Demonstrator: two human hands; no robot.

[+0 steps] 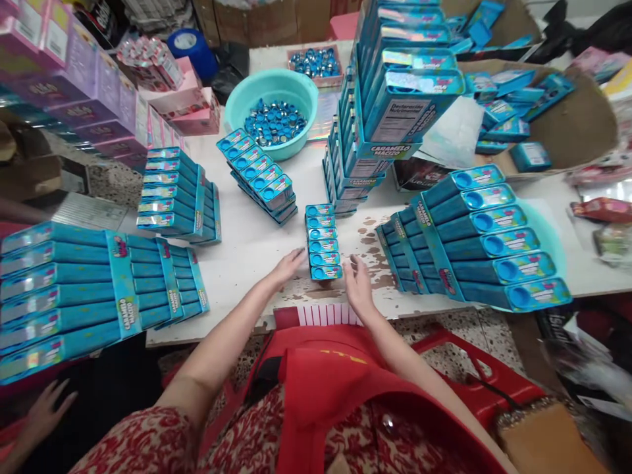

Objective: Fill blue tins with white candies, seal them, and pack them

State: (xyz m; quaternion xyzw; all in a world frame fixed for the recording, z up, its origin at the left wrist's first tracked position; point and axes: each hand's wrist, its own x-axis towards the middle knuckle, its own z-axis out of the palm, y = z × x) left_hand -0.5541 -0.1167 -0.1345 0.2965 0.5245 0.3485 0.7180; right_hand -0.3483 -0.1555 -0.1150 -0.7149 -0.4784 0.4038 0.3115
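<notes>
A short row of blue candy boxes (323,242), each with a round blue disc on its top, stands on the white table in front of me. My left hand (289,266) is at the row's left side, fingers stretched toward it and holding nothing. On the other side, my right hand (358,283) is beside the nearest box with its fingers apart and slightly bent. Whether either hand's fingertips touch the boxes, I cannot tell. Behind the row, a turquoise basin (309,89) holds many small blue-and-silver caps (274,122).
Tall stacked blue display boxes (390,118) rise behind the row. More blue stacks stand at right (474,243), at left (99,276), and near the basin (259,171). Purple boxes (89,92) are piled far left. Cartons of loose blue boxes (587,125) lie back right. Another person's hand (47,411) shows lower left.
</notes>
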